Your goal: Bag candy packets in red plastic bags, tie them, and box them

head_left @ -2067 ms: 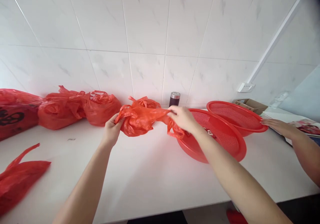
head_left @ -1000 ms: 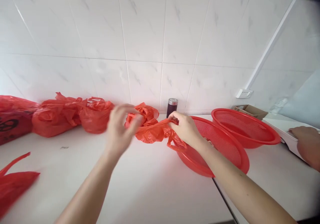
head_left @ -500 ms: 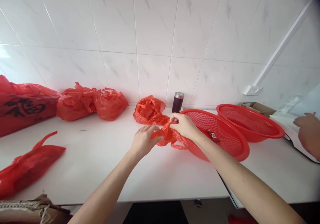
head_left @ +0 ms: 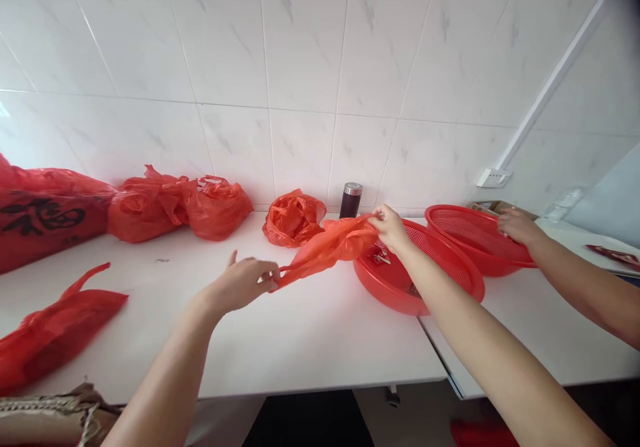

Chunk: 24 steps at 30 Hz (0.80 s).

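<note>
A thin red plastic bag (head_left: 330, 246) is stretched sideways above the white table, between my two hands. My left hand (head_left: 245, 280) pinches its left end, with the thumb raised. My right hand (head_left: 391, 228) grips the other end beside the rim of a red perforated basket (head_left: 385, 294). A few small red packets (head_left: 381, 255) lie inside that basket, partly hidden by my right hand and forearm. Just behind the stretched bag sits a crumpled red plastic bag (head_left: 294, 219).
Knotted red bags (head_left: 220, 208) and a large red bag with black writing (head_left: 45, 217) line the wall. A dark thermos (head_left: 351, 200) stands behind. Another person's hand (head_left: 520, 226) reaches over a second red basket (head_left: 470, 230). A flat red bag (head_left: 65, 334) lies front left.
My hands have moved apart, pulling the bunched bag out lengthwise. The other person's hand has come leftward over the second basket. A packet now shows at the near basket's left side.
</note>
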Available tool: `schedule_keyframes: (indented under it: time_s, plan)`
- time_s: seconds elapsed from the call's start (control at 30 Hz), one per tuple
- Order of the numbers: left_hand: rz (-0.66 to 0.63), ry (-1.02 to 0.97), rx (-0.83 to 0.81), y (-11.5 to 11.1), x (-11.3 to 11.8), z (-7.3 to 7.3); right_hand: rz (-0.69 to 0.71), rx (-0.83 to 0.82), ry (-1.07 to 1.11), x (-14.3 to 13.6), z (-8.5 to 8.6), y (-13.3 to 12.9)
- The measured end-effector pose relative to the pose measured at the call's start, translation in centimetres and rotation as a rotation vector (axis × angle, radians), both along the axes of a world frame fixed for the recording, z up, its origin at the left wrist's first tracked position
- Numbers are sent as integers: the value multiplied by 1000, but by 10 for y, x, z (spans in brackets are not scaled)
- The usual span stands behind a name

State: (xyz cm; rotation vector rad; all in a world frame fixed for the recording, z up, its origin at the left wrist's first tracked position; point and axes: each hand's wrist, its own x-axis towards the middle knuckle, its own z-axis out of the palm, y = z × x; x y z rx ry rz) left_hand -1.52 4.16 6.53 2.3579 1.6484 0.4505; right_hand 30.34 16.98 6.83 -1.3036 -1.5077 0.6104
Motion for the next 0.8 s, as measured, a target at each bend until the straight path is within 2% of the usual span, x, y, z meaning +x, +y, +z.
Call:
schedule_keyframes:
  time_s: [0.07,0.1,0.13,0.2,0.27,0.33,0.4,0.47,0.57,0.67,0.7,0.73,0.8]
  plan:
    - [39,52,-102,-5,2,0,-5,1,56,-3,1,4]
    - [64,41,-80,-6,5,2,5,4,80,-7,2,3]
    - [105,7,8,-6,9,4,21,8,97,-13,3,0]
    - [221,-77,309,-4,21,8,89,12,125,-27,8,-7]
    - [282,-99,591,4,39,6,197,7,160,-42,13,-16]
    - [255,-55,699,16,59,-6,310,-18,197,-54,19,-25]
    - [235,-13,640,33,73,-24,406,-62,214,-61,23,-33]
    - [276,-21,530,49,77,-43,495,-126,205,-60,25,-40]
    - [391,-69,419,66,56,-59,665,-244,83,-49,26,-49]
    - [511,-105,396,72,15,-52,804,-323,-242,-35,29,-51]
    - [537,-112,387,71,1,-45,774,-319,-389,-32,32,-49]
    - [551,-120,376,70,-12,-35,686,-289,-541,-31,35,-46]
    - [556,-140,362,66,-29,-12,412,-141,-787,-30,46,-38]
